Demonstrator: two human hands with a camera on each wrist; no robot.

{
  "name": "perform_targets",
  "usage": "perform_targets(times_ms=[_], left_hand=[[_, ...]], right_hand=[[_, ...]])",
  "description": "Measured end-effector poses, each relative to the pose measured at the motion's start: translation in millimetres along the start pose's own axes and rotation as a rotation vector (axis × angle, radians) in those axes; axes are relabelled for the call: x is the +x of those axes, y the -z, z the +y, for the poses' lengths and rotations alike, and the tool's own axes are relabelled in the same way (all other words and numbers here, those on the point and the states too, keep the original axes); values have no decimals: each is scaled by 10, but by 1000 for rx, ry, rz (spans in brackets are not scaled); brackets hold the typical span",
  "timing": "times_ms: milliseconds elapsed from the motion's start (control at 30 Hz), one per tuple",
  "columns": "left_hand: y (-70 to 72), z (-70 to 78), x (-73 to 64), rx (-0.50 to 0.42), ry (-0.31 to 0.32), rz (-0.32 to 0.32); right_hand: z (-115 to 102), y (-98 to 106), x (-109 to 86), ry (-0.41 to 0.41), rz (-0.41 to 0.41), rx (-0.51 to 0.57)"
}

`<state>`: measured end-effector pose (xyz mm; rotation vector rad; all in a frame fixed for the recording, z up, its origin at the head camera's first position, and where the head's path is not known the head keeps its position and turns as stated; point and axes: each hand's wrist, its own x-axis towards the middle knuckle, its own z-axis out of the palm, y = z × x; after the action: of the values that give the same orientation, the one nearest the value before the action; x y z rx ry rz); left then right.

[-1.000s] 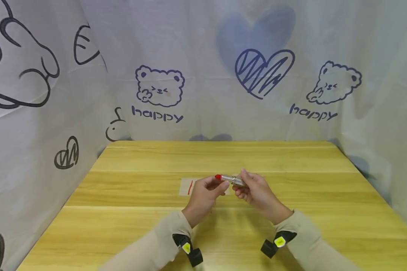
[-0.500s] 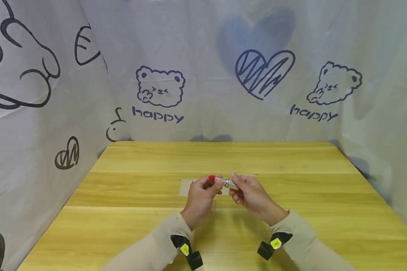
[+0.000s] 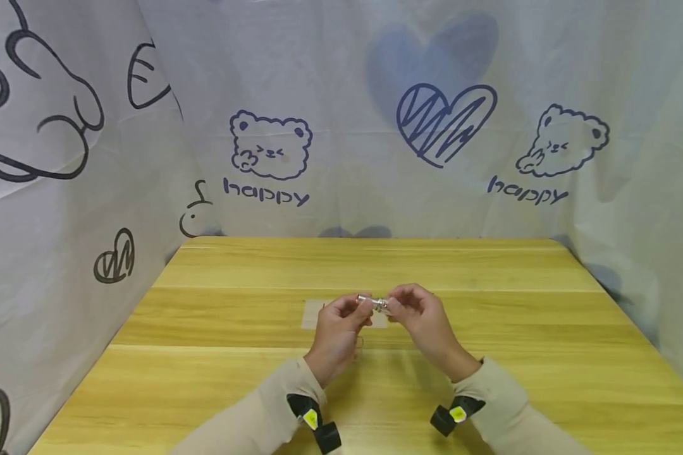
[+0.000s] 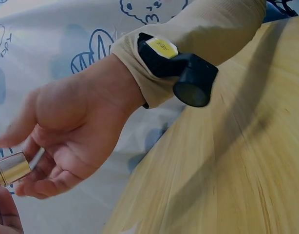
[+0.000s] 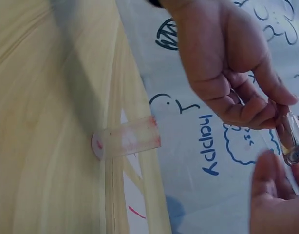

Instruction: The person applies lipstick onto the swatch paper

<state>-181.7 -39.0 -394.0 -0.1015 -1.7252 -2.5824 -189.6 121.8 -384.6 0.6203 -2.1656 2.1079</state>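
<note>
Both hands meet over the middle of the table around a silvery lipstick [image 3: 370, 301]. My left hand [image 3: 336, 332] pinches it between thumb and fingers near its far end, also clear in the right wrist view, where the lipstick [image 5: 291, 134] points down toward the right hand [image 5: 271, 195], which is blurred. My right hand [image 3: 429, 325] has its thumb at the base end and its fingers bent round behind. In the left wrist view the gold base [image 4: 14, 168] sits below the right hand's [image 4: 81, 117] thumb. No red lipstick tip shows in the head view now.
A pale paper strip [image 3: 310, 316] lies on the wooden table [image 3: 233, 379] behind the hands; its red stroke shows in the right wrist view. Nearby stands a clear tube with reddish smears [image 5: 130, 139]. Cloth curtains [image 3: 341, 189] with drawings surround the table's far sides.
The red tip has gone from sight at the lipstick's far end. The left hand now grips that end; the right hand has shifted slightly left and changed its finger position at the base.
</note>
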Motion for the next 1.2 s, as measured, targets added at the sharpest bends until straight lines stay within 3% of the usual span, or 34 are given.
perform_targets(times_ms=[100,167,467,633,867,967,1200], left_hand=[[4,-7,0,7,-8,-11],[8,-11,-2,16,2,-7],[11,2,-4,21,37,6],[35,8,11,85,28,-27],[216,39,28,417,4,-197],[321,37,43,571,-6,-240],[491,11,84,1008,-54,-366]], right_hand=[[-2,17,11,-101,-50,61],[-11,22,12,-126,-67,51],[-26,16,-10,-36,-27,-86],[0,20,-4,-7,-21,-109],[35,78,-26,-45,-23,-118],[66,106,-42,-78,-8,-121],[117,159,-123,-135,-9,-139]])
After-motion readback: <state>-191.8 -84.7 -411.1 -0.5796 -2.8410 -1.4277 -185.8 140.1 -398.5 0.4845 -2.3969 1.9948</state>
